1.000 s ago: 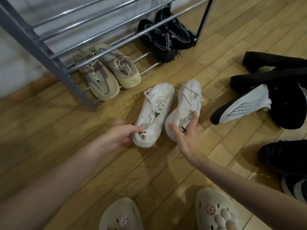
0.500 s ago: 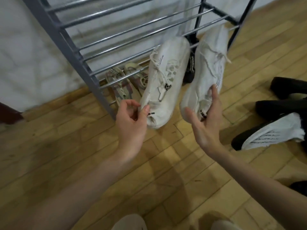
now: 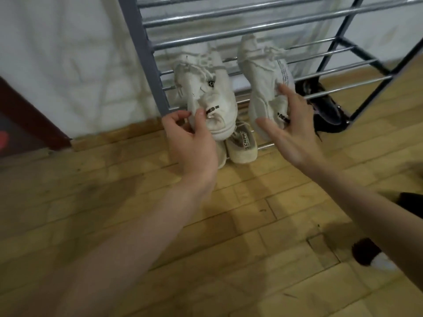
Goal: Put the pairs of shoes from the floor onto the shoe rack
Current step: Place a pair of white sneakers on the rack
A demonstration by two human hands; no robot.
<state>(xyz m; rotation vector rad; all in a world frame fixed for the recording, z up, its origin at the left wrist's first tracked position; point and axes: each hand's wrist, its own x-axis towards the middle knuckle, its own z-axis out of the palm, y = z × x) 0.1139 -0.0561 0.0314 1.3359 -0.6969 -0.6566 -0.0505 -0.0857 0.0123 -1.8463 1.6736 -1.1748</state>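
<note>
Since the frame half a second earlier, both white fabric sneakers had been carried higher and further in, their toes now reaching the bars of a middle tier of the grey metal shoe rack [image 3: 142,56]. The left hand [image 3: 192,143] pinched the heel collar of the left white sneaker [image 3: 206,92] between thumb and fingers, closed on it. The right hand [image 3: 290,129] gripped the heel of the right white sneaker [image 3: 265,88], thumb under the sole edge and fingers spread along the outer side. Both shoes were tilted toe-up and toe-forward, clear of the wooden parquet floor [image 3: 229,225]; whether their toes already rested on the bars cannot be told through the motion blur. On the lowest tier beneath them sat a pair of beige lace-up sneakers [image 3: 240,145], and beside those a black sneaker [image 3: 325,106]. Judging by the one-handed pinch grips, each shoe appeared light, with a soft knitted upper that deforms under pressure and a firmer sole. The heel, where collar and sole meet, therefore offered the stiffest purchase; loose laces could snag on the bars.
</note>
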